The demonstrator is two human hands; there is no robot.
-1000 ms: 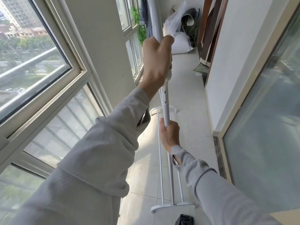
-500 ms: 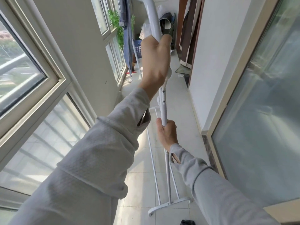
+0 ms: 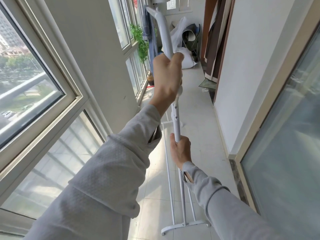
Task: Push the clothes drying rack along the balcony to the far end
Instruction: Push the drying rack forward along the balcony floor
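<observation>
The white metal clothes drying rack (image 3: 177,125) stands in front of me on the tiled balcony floor, its near foot bar by my feet and its rails running away down the balcony. My left hand (image 3: 167,78) is wrapped around the top of the near upright, where it bends into the upper bar. My right hand (image 3: 180,149) grips the same upright lower down. Blue garments (image 3: 150,30) hang at the far end of the upper bar.
Windows (image 3: 31,80) line the left side, a white wall and a glass door (image 3: 284,135) the right. At the far end sit white bags (image 3: 183,49), a potted plant (image 3: 142,47) and leaning brown boards (image 3: 214,40). A dark panel (image 3: 207,84) lies on the floor by the right wall.
The view has swung and lifted toward the far end, showing more of the balcony ahead. Both hands keep the same grip on the rack's upright.
</observation>
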